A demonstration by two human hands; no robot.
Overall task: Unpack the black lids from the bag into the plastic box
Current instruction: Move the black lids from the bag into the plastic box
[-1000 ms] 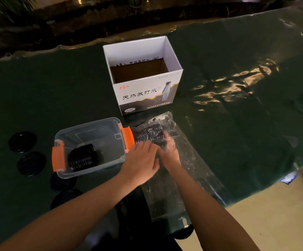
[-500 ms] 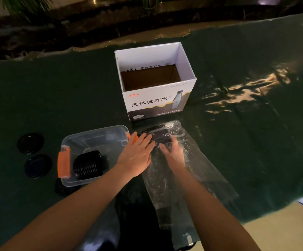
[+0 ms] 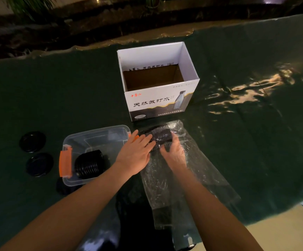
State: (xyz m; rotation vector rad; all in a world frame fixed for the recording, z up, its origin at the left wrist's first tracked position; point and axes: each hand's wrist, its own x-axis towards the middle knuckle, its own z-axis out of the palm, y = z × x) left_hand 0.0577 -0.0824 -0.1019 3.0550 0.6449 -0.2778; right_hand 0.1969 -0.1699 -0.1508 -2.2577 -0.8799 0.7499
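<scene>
Hands (image 3: 134, 156) slid forward; cardboard box (image 3: 158, 104) reads 天然苏打水.

The white cardboard box (image 3: 162, 104) on the tabletop (image 3: 56, 98) carries the only legible print. Its near face shows small red characters at upper left, "中華山", and below them large black characters, "天然苏打水", beside a picture of a bottle. A line of tiny print runs along the dark band beneath, too small to read. The far inner wall repeats the black characters, partly hidden.
</scene>
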